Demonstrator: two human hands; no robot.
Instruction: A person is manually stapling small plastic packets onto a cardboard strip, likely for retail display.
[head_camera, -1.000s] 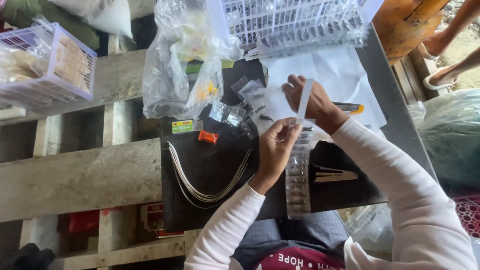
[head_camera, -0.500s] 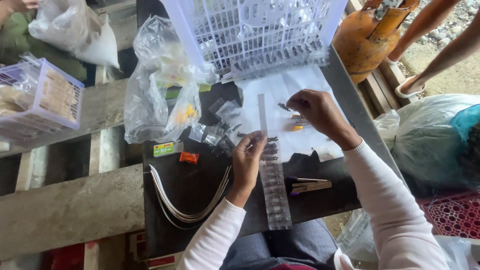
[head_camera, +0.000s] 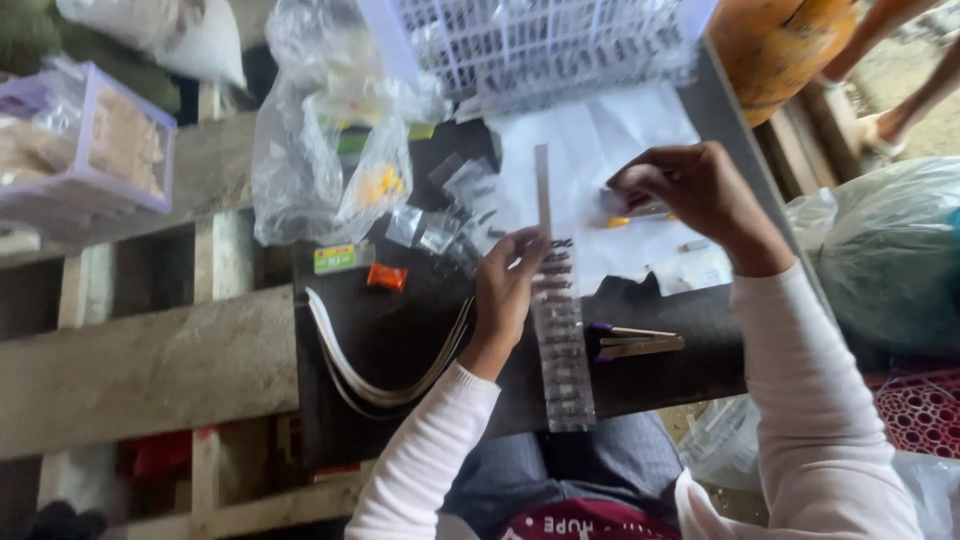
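Presently the left hand pinches a clear pocketed strip lying on the black board; right hand, fingers curled, apparently picks a small part. Next: precise seating into a pocket.

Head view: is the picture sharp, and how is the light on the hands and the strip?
Head view: soft daylight, no hard shadows; slight motion blur on the left hand and right hand; the clear strip stays readable; the white basket at the top is smeared; no strong glare.
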